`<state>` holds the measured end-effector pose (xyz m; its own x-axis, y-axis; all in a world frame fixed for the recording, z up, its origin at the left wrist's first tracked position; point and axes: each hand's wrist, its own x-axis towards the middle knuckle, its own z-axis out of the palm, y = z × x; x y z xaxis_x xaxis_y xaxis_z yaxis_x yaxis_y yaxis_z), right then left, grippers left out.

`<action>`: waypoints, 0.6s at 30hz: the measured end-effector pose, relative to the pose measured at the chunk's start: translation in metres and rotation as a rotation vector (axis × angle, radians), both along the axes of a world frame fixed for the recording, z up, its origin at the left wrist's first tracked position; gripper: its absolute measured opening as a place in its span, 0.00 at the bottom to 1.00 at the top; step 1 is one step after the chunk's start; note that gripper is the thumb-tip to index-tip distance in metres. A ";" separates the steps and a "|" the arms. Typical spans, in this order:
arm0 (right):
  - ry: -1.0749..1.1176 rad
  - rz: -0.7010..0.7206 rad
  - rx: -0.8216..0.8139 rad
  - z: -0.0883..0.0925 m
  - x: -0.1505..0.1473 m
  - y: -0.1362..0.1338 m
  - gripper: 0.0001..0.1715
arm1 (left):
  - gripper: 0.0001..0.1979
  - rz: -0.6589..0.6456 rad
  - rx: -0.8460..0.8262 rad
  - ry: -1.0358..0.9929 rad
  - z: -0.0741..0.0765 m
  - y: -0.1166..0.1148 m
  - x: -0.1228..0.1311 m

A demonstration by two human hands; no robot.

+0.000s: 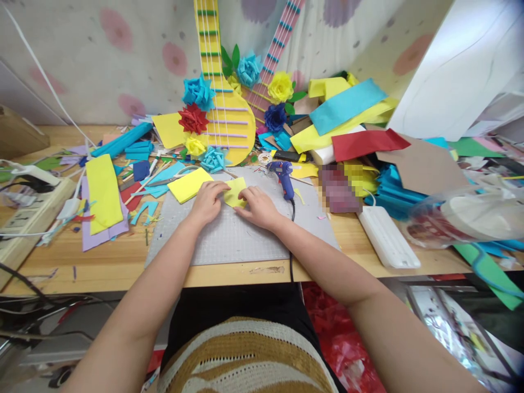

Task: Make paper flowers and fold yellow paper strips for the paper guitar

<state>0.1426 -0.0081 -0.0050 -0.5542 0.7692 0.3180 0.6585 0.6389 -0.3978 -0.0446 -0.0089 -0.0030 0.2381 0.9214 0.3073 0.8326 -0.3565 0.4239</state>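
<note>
One small yellow paper piece (234,192) is handled over the far part of the grey cutting mat (241,240).

Its right side is pinched between thumb and fingers of the right hand (258,207); its left edge is met by the curled fingers of the left hand (208,202), though whether it is gripped there cannot be told. Toward the mat's far left corner a yellow sheet (189,184) is laid, toward its far right a blue glue gun (283,177). Behind the mat, a yellow guitar model (229,123) is trimmed with paper flowers (193,118). Left of the mat, purple paper (107,234) is partly covered by a yellow strip (102,191) on the wooden surface (123,267).
</note>
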 end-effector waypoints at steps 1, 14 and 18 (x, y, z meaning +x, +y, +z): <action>0.021 0.053 0.025 0.000 0.001 0.000 0.14 | 0.27 -0.044 -0.002 -0.004 -0.001 0.001 0.000; -0.091 0.049 0.029 0.003 0.010 0.009 0.19 | 0.21 0.078 0.067 0.127 0.010 -0.008 -0.002; -0.045 0.043 0.033 0.002 0.012 0.012 0.24 | 0.22 0.072 0.025 0.087 0.012 -0.012 0.001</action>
